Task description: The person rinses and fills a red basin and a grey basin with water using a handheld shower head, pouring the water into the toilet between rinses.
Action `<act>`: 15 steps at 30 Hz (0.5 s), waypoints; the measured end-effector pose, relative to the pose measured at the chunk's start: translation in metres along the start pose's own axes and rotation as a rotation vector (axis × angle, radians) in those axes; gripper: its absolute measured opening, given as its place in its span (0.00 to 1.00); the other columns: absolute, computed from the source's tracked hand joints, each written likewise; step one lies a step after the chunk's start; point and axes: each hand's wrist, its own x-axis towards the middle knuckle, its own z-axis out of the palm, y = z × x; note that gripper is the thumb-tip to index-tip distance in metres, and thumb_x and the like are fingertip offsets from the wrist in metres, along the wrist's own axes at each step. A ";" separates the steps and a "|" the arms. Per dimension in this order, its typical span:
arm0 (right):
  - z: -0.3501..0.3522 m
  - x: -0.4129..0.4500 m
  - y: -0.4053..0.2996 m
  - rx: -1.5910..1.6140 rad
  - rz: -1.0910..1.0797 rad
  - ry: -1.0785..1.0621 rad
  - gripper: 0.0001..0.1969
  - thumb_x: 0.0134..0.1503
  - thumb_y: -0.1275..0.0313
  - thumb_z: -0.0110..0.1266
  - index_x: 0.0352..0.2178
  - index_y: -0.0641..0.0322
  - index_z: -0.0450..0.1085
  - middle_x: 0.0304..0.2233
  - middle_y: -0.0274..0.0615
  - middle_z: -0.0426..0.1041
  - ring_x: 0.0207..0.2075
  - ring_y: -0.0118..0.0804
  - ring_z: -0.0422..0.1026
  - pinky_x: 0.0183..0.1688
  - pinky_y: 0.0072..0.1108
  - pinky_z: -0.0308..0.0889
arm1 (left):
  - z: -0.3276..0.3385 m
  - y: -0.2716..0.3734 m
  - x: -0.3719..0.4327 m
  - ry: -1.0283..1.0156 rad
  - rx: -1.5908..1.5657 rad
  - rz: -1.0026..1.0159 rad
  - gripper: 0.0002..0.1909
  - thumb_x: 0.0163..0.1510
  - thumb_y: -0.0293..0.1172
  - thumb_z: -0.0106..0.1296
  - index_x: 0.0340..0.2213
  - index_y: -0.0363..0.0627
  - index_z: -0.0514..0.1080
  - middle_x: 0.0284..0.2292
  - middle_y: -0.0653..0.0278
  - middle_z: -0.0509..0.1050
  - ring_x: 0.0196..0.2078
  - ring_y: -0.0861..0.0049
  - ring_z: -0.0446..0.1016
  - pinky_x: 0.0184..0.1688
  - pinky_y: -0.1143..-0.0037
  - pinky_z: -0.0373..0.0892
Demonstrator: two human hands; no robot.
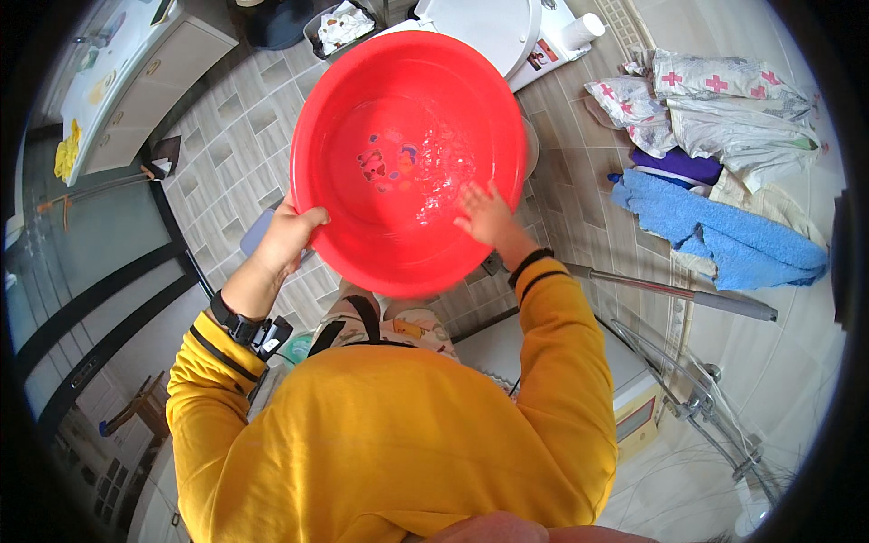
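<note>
A large red plastic basin fills the middle of the view, with some water and a printed cartoon pattern on its bottom. My left hand grips the basin's lower left rim, thumb over the edge. Inside the basin's right side is my right hand, fingers spread near the rippling water and holding nothing. Whether its fingertips touch the water or the wall cannot be told.
Beyond the basin stand a toilet and a bin with crumpled paper. Blue towels and plastic bags hang at the right, above a grey-handled pole. A white cabinet is at upper left.
</note>
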 end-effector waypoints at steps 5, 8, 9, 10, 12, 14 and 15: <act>-0.012 -0.036 -0.053 0.529 -0.137 -0.233 0.32 0.59 0.44 0.38 0.59 0.46 0.59 0.63 0.43 0.54 0.66 0.42 0.46 0.66 0.41 0.37 | -0.008 -0.002 0.009 0.050 0.002 -0.018 0.17 0.46 0.22 0.51 0.40 0.48 0.69 0.27 0.69 0.74 0.24 0.83 0.72 0.22 0.82 0.67; -0.043 -0.053 -0.035 0.368 -0.132 -0.167 0.33 0.56 0.41 0.42 0.59 0.43 0.59 0.63 0.43 0.54 0.66 0.44 0.47 0.65 0.41 0.39 | -0.023 -0.009 0.022 0.063 0.036 -0.099 0.15 0.45 0.24 0.52 0.38 0.49 0.69 0.25 0.69 0.74 0.23 0.83 0.71 0.21 0.80 0.67; -0.049 -0.055 -0.023 0.126 -0.099 -0.089 0.34 0.55 0.41 0.45 0.59 0.40 0.58 0.63 0.42 0.53 0.66 0.45 0.46 0.65 0.41 0.40 | -0.025 -0.009 0.023 0.075 0.038 -0.101 0.15 0.45 0.25 0.52 0.38 0.50 0.69 0.24 0.69 0.73 0.22 0.82 0.71 0.21 0.79 0.67; -0.048 -0.055 -0.012 0.127 -0.096 -0.088 0.34 0.55 0.41 0.45 0.59 0.40 0.58 0.63 0.42 0.53 0.66 0.45 0.46 0.65 0.41 0.40 | -0.027 -0.009 0.023 0.085 0.040 -0.102 0.14 0.45 0.26 0.52 0.37 0.50 0.69 0.24 0.70 0.73 0.22 0.82 0.71 0.21 0.79 0.67; -0.040 -0.050 0.010 0.067 0.313 0.250 0.38 0.52 0.41 0.49 0.60 0.45 0.56 0.61 0.48 0.56 0.64 0.49 0.51 0.64 0.40 0.45 | -0.030 -0.009 0.023 0.084 0.057 -0.097 0.14 0.45 0.27 0.52 0.37 0.50 0.69 0.24 0.70 0.73 0.21 0.82 0.70 0.21 0.79 0.67; 0.000 -0.037 0.032 0.391 0.539 0.311 0.38 0.53 0.43 0.50 0.60 0.51 0.55 0.59 0.50 0.59 0.61 0.49 0.56 0.62 0.40 0.50 | -0.033 -0.008 0.023 0.073 0.075 -0.085 0.14 0.45 0.27 0.53 0.37 0.51 0.70 0.24 0.70 0.73 0.21 0.82 0.70 0.21 0.79 0.66; 0.004 -0.032 0.034 0.559 0.641 0.328 0.39 0.53 0.44 0.50 0.60 0.54 0.54 0.58 0.51 0.60 0.60 0.49 0.59 0.61 0.40 0.52 | -0.037 -0.008 0.021 0.071 0.078 -0.096 0.14 0.44 0.27 0.53 0.36 0.51 0.70 0.24 0.70 0.73 0.21 0.82 0.70 0.21 0.79 0.67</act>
